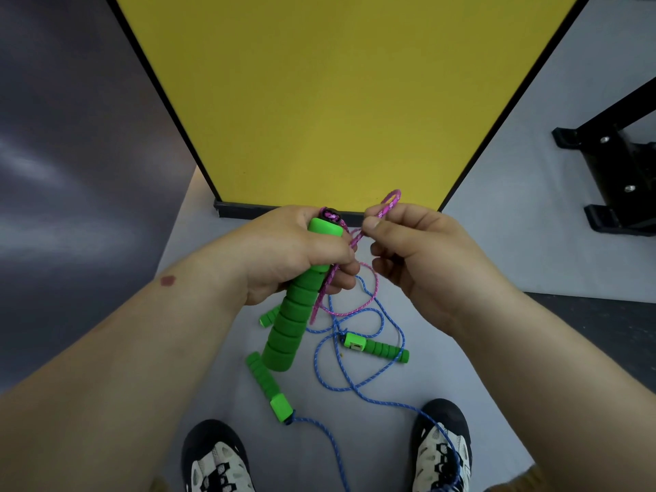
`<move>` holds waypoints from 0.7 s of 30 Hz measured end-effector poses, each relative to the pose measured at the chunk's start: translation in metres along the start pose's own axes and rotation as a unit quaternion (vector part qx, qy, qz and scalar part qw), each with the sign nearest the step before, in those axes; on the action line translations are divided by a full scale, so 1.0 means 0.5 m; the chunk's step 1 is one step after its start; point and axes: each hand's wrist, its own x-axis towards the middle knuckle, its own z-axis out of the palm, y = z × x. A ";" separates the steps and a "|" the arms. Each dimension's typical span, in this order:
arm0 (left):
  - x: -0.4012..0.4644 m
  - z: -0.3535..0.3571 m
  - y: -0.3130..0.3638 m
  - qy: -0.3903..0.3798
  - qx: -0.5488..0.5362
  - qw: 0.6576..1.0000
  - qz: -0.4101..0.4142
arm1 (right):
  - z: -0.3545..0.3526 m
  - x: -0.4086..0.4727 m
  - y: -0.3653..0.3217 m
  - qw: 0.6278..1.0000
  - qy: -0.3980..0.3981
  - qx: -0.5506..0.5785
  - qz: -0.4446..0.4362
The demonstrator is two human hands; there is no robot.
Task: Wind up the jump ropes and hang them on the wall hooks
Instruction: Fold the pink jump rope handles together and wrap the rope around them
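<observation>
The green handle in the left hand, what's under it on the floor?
Below the held handle lie two green handles joined by blue rope, plus a third handle's end; the rest of that one is covered.

This is looking like a gym: a yellow mat is leaning at 12 o'clock, a black metal rack is standing at 2 o'clock, and jump ropes are lying on the grey floor.

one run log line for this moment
left hand: grips green handle | right hand: pinches pink rope loop | blue rope: loose on floor
</observation>
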 end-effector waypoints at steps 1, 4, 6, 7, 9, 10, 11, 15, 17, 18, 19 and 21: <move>0.001 0.000 0.000 0.001 -0.002 1.000 -0.001 | -0.003 0.002 -0.002 1.000 0.016 0.011 -0.007; 0.000 0.000 -0.001 -0.002 -0.004 1.000 -0.001 | -0.012 0.008 -0.008 0.997 0.060 0.030 -0.027; -0.001 0.001 -0.001 -0.004 -0.002 1.000 0.000 | -0.015 0.009 -0.011 0.996 0.076 0.033 -0.038; -0.001 0.000 -0.001 -0.004 -0.001 1.000 0.001 | -0.015 0.008 -0.011 0.995 0.079 0.034 -0.039; -0.001 0.000 0.000 -0.004 -0.001 1.000 0.000 | -0.013 0.006 -0.009 0.996 0.077 0.042 -0.031; -0.001 0.001 0.000 -0.005 -0.001 1.000 -0.001 | -0.011 0.005 -0.008 0.996 0.070 0.047 -0.023; 0.000 0.000 0.001 -0.005 -0.002 1.000 -0.002 | -0.008 0.004 -0.007 0.997 0.058 0.049 -0.013; 0.000 0.001 0.000 -0.003 -0.004 1.000 -0.002 | 0.000 -0.003 0.000 1.000 -0.014 0.015 0.023; -0.001 0.001 0.000 -0.004 -0.001 1.000 -0.001 | 0.002 -0.005 0.003 0.999 -0.031 -0.008 0.025; -0.001 0.001 0.001 -0.004 0.001 1.000 -0.001 | 0.002 -0.005 0.003 0.999 -0.026 -0.009 0.021; -0.001 0.001 0.001 -0.004 0.002 1.000 0.000 | 0.002 -0.004 0.001 1.000 -0.013 -0.003 0.014; -0.001 0.002 0.003 -0.003 0.000 1.000 -0.001 | -0.003 0.000 -0.004 1.000 0.022 0.018 -0.002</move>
